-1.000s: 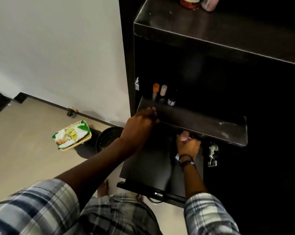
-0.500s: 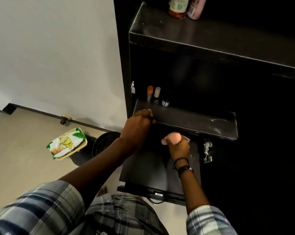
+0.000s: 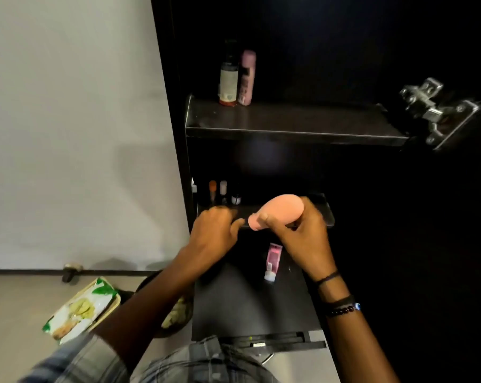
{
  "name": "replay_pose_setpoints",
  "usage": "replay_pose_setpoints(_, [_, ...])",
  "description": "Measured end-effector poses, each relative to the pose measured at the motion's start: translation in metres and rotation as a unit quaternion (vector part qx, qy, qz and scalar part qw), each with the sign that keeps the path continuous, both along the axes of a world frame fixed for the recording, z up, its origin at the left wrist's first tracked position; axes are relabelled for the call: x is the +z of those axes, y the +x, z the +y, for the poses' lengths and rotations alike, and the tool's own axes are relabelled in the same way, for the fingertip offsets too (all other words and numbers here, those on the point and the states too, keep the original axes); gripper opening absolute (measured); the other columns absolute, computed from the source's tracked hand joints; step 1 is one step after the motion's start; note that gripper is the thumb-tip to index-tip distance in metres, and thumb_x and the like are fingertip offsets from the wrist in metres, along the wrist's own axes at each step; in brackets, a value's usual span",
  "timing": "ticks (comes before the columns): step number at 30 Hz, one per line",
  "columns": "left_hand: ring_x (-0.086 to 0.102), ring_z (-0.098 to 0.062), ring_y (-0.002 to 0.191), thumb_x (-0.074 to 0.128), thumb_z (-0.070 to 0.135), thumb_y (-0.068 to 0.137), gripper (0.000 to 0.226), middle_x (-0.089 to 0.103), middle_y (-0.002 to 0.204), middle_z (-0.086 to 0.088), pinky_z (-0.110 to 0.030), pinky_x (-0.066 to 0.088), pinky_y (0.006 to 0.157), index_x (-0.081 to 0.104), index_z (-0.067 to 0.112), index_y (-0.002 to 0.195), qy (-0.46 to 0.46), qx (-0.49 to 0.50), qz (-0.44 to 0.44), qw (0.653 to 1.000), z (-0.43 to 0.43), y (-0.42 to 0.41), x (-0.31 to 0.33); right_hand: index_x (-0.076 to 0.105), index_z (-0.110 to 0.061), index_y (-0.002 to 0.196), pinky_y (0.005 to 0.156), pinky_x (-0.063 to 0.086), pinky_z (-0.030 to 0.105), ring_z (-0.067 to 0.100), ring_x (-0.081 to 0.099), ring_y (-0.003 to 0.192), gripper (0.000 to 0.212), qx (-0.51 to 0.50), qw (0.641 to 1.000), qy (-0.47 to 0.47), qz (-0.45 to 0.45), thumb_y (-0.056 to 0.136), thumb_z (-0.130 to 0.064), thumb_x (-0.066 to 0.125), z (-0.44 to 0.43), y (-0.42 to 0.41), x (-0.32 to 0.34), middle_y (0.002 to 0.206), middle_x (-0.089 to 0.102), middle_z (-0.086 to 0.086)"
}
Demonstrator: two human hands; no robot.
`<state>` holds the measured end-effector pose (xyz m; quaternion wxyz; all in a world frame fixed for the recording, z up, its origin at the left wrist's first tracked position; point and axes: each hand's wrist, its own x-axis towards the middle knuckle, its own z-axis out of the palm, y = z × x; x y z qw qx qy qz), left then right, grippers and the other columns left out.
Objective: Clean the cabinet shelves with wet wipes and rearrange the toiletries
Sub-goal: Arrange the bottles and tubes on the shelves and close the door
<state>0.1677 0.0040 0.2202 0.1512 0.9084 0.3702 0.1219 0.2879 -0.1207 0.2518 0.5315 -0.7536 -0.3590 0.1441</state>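
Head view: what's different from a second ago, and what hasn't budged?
The right hand has lifted the peach-pink rounded plastic bottle from below the middle dark shelf up to its front edge, grip closed on it. The left hand has come off that edge and hovers near the bottle's cap. The small bottles at the shelf's back and the green wet-wipe pack stayed put.

One view only, worn on the head, looking forward and steeply down into an open dark cabinet [image 3: 344,167] from close range. Wide angle, so edges bend. Middle shelf [image 3: 289,123] near centre, white wall [image 3: 68,120] at left, floor [image 3: 18,305] at lower left, both forearms entering from below.
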Motion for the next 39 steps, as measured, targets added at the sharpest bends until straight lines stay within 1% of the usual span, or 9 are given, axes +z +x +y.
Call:
replay_pose_setpoints(4, [0.066, -0.024, 0.088, 0.057, 0.027, 0.087, 0.019, 0.07, 0.101, 0.0, -0.038, 0.055, 0.071, 0.07, 0.017, 0.098, 0.068, -0.011, -0.197, 0.978, -0.027, -0.002, 0.058, 0.06, -0.022, 0.097, 0.068, 0.057, 0.028, 0.011, 0.067, 0.083, 0.038, -0.015, 0.993, 0.115, -0.026, 0.066, -0.031, 0.081, -0.005, 0.0, 0.066, 0.091, 0.068, -0.002])
replay_pose_setpoints(8, [0.061, -0.019, 0.096, 0.061, 0.022, 0.088, 0.019, 0.069, 0.106, 0.001, -0.024, 0.046, 0.083, 0.07, 0.014, 0.103, 0.171, 0.01, -0.303, 0.938, -0.027, -0.005, 0.104, 0.06, -0.019, 0.098, 0.07, 0.057, 0.031, 0.012, 0.067, 0.082, 0.039, -0.049, 0.975, 0.198, -0.087, 0.069, -0.035, 0.081, 0.014, 0.008, 0.118, 0.09, 0.067, -0.003])
replay_pose_setpoints(11, [0.057, -0.022, 0.102, 0.06, 0.019, 0.088, 0.023, 0.068, 0.109, -0.003, -0.024, 0.041, 0.089, 0.069, 0.011, 0.107, 0.213, 0.013, -0.312, 0.926, -0.017, -0.007, 0.126, 0.057, -0.017, 0.096, 0.066, 0.053, 0.023, 0.004, 0.061, 0.074, 0.04, -0.07, 0.967, 0.201, -0.144, 0.069, -0.037, 0.08, 0.038, 0.017, 0.142, 0.082, 0.061, -0.01])
replay_pose_setpoints(15, [0.053, -0.024, 0.114, 0.057, 0.02, 0.09, 0.031, 0.063, 0.12, -0.007, -0.029, 0.039, 0.099, 0.064, 0.008, 0.117, 0.198, 0.013, -0.259, 0.945, 0.002, -0.003, 0.14, 0.05, -0.012, 0.101, 0.073, 0.052, 0.04, 0.025, 0.06, 0.091, 0.052, -0.057, 0.971, 0.132, -0.192, 0.07, -0.041, 0.078, 0.076, 0.031, 0.152, 0.095, 0.06, 0.0])
replay_pose_setpoints(21, [0.059, -0.024, 0.111, 0.051, 0.025, 0.093, 0.032, 0.066, 0.117, -0.008, -0.037, 0.043, 0.099, 0.066, 0.008, 0.115, 0.213, 0.008, -0.203, 0.956, 0.015, 0.003, 0.131, 0.052, -0.01, 0.104, 0.069, 0.04, 0.031, 0.032, 0.06, 0.093, 0.053, -0.04, 0.967, 0.052, -0.247, 0.07, -0.04, 0.079, 0.114, 0.044, 0.156, 0.099, 0.065, 0.012])
replay_pose_setpoints(27, [0.059, -0.022, 0.109, 0.047, 0.028, 0.093, 0.033, 0.067, 0.116, -0.005, -0.035, 0.043, 0.097, 0.067, 0.01, 0.113, 0.219, 0.014, -0.227, 0.949, 0.017, 0.004, 0.129, 0.057, -0.01, 0.106, 0.063, 0.038, 0.026, 0.02, 0.061, 0.076, 0.051, -0.053, 0.968, 0.051, -0.238, 0.07, -0.038, 0.08, 0.119, 0.042, 0.151, 0.081, 0.059, 0.0])
replay_pose_setpoints(32, [0.053, -0.023, 0.121, 0.05, 0.027, 0.093, 0.035, 0.061, 0.126, -0.008, -0.036, 0.037, 0.105, 0.063, 0.009, 0.12, 0.202, 0.018, -0.265, 0.943, 0.012, 0.005, 0.12, 0.054, -0.016, 0.116, 0.066, 0.052, 0.03, 0.013, 0.062, 0.067, 0.058, -0.08, 0.968, 0.105, -0.215, 0.072, -0.045, 0.077, 0.098, 0.036, 0.136, 0.096, 0.066, -0.002])
replay_pose_setpoints(36, [0.03, -0.024, 0.136, 0.056, 0.024, 0.092, 0.041, 0.044, 0.141, -0.009, -0.037, 0.028, 0.113, 0.052, 0.014, 0.132, 0.181, 0.014, -0.325, 0.928, -0.015, 0.005, 0.098, 0.06, -0.013, 0.104, 0.057, 0.047, 0.017, 0.003, 0.056, 0.06, 0.032, -0.123, 0.956, 0.258, -0.066, 0.079, -0.026, 0.075, 0.06, 0.01, 0.106, 0.082, 0.067, -0.003])
replay_pose_setpoints(39, [0.032, -0.026, 0.133, 0.06, 0.018, 0.089, 0.044, 0.042, 0.14, -0.011, -0.04, 0.029, 0.111, 0.05, 0.013, 0.132, 0.144, 0.018, -0.338, 0.93, -0.033, 0.008, 0.067, 0.06, -0.011, 0.1, 0.056, 0.045, 0.012, 0.0, 0.058, 0.065, 0.021, -0.143, 0.942, 0.304, 0.003, 0.083, -0.013, 0.072, 0.031, -0.008, 0.06, 0.083, 0.067, -0.002])
